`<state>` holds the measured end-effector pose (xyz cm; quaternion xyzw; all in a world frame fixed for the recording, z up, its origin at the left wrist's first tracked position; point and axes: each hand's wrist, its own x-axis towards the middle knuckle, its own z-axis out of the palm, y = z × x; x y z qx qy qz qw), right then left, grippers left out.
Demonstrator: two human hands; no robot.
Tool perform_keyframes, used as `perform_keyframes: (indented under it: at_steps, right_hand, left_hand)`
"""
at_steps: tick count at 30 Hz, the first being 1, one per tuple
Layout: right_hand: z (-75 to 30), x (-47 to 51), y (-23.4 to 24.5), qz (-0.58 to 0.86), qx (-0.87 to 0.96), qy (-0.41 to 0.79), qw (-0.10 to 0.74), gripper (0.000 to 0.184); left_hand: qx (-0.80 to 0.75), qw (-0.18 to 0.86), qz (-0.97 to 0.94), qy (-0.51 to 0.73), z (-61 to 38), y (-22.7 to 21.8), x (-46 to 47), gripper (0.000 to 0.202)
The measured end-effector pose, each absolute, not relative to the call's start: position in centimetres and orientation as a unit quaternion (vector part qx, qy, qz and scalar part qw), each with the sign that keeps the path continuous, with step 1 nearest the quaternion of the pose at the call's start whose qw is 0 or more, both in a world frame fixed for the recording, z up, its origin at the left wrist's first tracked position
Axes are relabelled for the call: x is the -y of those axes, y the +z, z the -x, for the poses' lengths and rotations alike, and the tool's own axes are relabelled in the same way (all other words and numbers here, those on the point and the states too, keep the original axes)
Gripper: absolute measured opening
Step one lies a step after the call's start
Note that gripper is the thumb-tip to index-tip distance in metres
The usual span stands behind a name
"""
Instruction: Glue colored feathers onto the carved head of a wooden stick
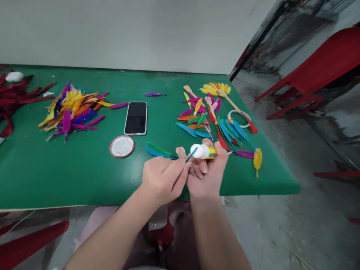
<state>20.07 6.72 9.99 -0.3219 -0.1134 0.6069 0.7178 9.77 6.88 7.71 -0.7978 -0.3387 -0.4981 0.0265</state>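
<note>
My right hand [208, 170] is wrapped round a small glue bottle [203, 151] with a white tip and a yellow label, held sideways over the green table's [56, 168] front edge. My left hand [163, 179] pinches the quill of a blue feather [191, 154] and holds its end against the bottle's tip. A small wooden piece [180, 152] shows just beyond my left fingers. Green and blue feathers [157, 150] lie on the table right behind my left hand.
A black phone [136, 117] lies mid-table with a round red-rimmed lid [122, 146] in front of it. A heap of mixed feathers [71, 108] sits left; sorted feathers, wooden sticks and a white ring [239, 116] sit right. Red chairs [317, 71] stand beyond the table's right edge.
</note>
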Motion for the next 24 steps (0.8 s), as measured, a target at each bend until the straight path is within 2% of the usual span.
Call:
perform_keyframes:
  at_steps: [24]
  right_hand:
    - [-20.01,-6.74,9.96,0.307,0.115,0.613,0.719,0.024]
  left_hand:
    - [0.356,0.027,0.79,-0.497,-9.82,7.59,-6.93,0.012]
